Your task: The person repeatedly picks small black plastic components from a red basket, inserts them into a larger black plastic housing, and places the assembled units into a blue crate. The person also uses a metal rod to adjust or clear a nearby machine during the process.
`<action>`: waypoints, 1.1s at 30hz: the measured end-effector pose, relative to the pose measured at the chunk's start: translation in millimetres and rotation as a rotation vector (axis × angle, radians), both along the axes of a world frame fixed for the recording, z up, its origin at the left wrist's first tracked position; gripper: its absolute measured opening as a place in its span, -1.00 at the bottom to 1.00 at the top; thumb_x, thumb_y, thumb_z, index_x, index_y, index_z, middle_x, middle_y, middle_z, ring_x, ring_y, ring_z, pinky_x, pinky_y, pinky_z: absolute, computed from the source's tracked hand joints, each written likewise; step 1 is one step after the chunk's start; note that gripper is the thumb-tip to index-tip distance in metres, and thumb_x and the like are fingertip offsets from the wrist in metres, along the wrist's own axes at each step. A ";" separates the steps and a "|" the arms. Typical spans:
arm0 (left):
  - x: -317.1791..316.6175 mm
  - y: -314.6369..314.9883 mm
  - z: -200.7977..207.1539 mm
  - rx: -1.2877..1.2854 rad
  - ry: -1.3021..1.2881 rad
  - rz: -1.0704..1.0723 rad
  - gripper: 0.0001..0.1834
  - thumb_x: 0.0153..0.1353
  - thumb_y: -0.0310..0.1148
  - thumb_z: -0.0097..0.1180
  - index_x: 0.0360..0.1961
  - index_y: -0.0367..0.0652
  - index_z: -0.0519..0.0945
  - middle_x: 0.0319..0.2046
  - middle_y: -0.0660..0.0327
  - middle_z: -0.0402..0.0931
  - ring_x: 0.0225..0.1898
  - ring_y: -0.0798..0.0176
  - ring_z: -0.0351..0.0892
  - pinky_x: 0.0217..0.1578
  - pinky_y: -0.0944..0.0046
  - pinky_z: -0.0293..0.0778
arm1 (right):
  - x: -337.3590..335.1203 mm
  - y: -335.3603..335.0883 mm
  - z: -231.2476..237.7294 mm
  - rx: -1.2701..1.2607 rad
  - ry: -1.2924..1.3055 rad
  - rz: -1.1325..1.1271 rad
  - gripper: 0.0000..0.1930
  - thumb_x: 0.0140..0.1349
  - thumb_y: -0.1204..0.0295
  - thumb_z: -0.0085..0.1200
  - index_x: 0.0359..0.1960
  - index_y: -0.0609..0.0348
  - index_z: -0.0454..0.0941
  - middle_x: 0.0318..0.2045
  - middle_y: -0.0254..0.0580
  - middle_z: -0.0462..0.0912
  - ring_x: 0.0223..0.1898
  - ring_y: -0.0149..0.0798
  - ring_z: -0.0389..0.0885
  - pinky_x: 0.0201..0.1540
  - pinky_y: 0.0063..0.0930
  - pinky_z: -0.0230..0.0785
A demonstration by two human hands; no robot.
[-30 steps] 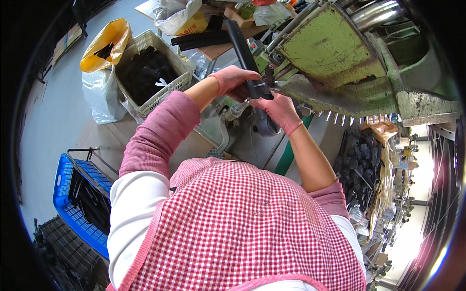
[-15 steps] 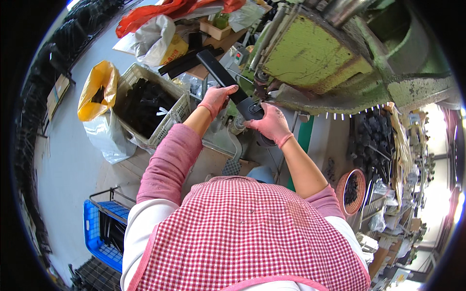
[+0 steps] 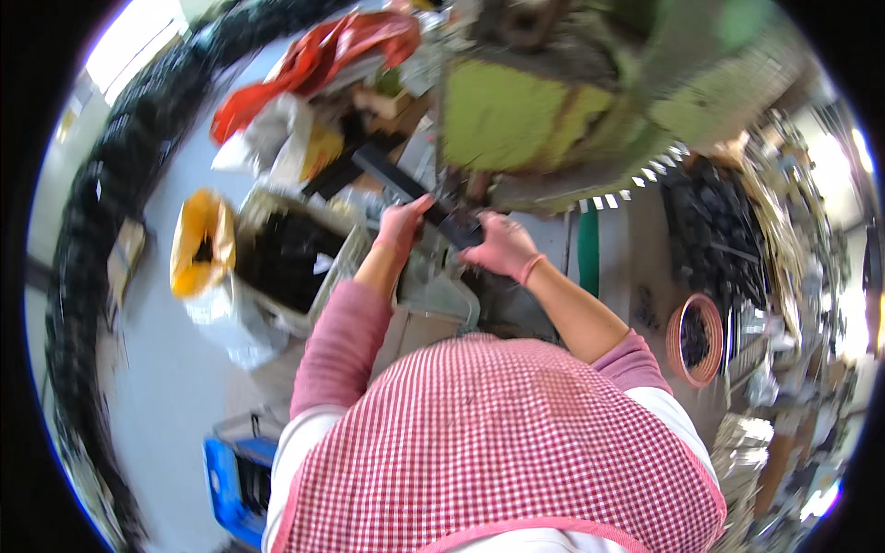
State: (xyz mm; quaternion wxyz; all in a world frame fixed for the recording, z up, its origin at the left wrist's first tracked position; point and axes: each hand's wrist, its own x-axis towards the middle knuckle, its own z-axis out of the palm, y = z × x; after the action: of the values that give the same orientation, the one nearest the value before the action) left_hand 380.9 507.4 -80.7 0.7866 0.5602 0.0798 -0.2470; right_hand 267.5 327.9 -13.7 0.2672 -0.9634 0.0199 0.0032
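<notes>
A long, flat black bar (image 3: pixel 387 172) slants between my two pink-gloved hands, its free end pointing up and to the left. My left hand (image 3: pixel 402 224) is closed around its middle. At the lower end, my right hand (image 3: pixel 504 244) grips it with the thumb on the near side. That end lies just below the tool area of a big green machine (image 3: pixel 525 115); motion blur hides whether they touch.
Left of my arms stands a pale crate (image 3: pixel 346 267) of dark parts, beside a yellow-lined white sack (image 3: pixel 203 244). A blue crate (image 3: pixel 221 488) sits at lower left. To the right are a pink round basket (image 3: pixel 675 341) and a heap of black parts (image 3: pixel 714 230).
The whole view has shifted and blurred as my head turned. Both hands still hold the black bar, which now shows more of its narrow side.
</notes>
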 end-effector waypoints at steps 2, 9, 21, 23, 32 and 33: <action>-0.7 0.7 8.7 -0.050 0.026 -0.022 -0.80 0.19 -0.22 0.30 -0.45 -0.02 0.55 -0.67 0.46 0.29 -0.69 0.47 0.23 -0.66 0.37 0.08 | -2.3 0.5 9.6 -0.017 0.032 0.012 -0.45 -0.19 0.08 0.34 -0.28 0.34 0.64 -0.35 0.21 0.69 -0.26 0.08 0.71 -0.13 -0.18 0.55; 11.8 1.9 22.7 -0.277 -0.058 -0.033 -0.73 0.39 -0.09 0.03 -0.35 -0.02 0.52 -0.53 0.38 0.45 -0.56 0.44 0.41 -0.57 0.41 0.30 | -13.7 -21.9 21.3 0.200 -0.068 -0.176 -0.32 -0.11 0.02 0.32 -0.21 0.54 0.57 -0.23 0.23 0.68 -0.12 -0.04 0.68 -0.03 -0.32 0.49; -146.2 -170.7 -88.3 -0.229 0.427 -0.676 -0.37 0.33 0.13 0.07 0.10 -0.25 0.50 -0.10 0.04 0.65 -0.13 0.05 0.64 -0.03 0.12 0.53 | -193.2 -159.5 -56.3 0.639 0.196 -0.647 -0.43 -0.21 0.01 0.36 -0.56 0.44 0.61 -0.59 -0.14 0.58 -0.50 -0.30 0.54 -0.38 -0.28 0.41; -142.0 -238.3 -76.1 -0.405 0.413 -0.580 -0.51 0.31 0.03 0.14 -0.04 -0.20 0.55 -0.20 0.09 0.65 -0.19 0.06 0.63 -0.07 0.09 0.54 | -214.2 -171.8 -52.8 0.524 0.212 -0.615 -0.44 -0.19 0.00 0.34 -0.54 0.41 0.63 -0.57 -0.01 0.64 -0.47 -0.16 0.63 -0.35 -0.23 0.46; -177.1 -419.5 -21.2 -0.219 0.255 -0.447 -0.86 0.22 -0.38 0.09 -0.46 -0.17 0.48 -0.59 0.14 0.49 -0.52 0.09 0.55 -0.36 0.09 0.55 | -313.4 -253.9 -32.2 0.505 0.219 -0.687 -0.32 -0.19 0.00 0.32 -0.23 0.47 0.57 -0.26 0.23 0.68 -0.14 -0.01 0.69 -0.03 -0.24 0.48; -192.6 -429.9 -16.6 -0.224 0.177 -0.461 -0.83 0.25 -0.33 0.10 -0.43 -0.18 0.48 -0.57 0.14 0.51 -0.51 0.10 0.56 -0.36 0.11 0.56 | -309.3 -261.3 -37.5 0.581 0.228 -0.717 -0.38 -0.17 0.05 0.38 -0.24 0.41 0.59 -0.37 0.05 0.68 -0.27 -0.14 0.69 -0.13 -0.30 0.50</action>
State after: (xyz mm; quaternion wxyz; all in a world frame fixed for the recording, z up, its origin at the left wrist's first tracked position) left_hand 188.3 77.5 -97.3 0.7567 0.4494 -0.0093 -0.4747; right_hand -41.8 66.7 -51.2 0.5060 -0.7747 0.3787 0.0221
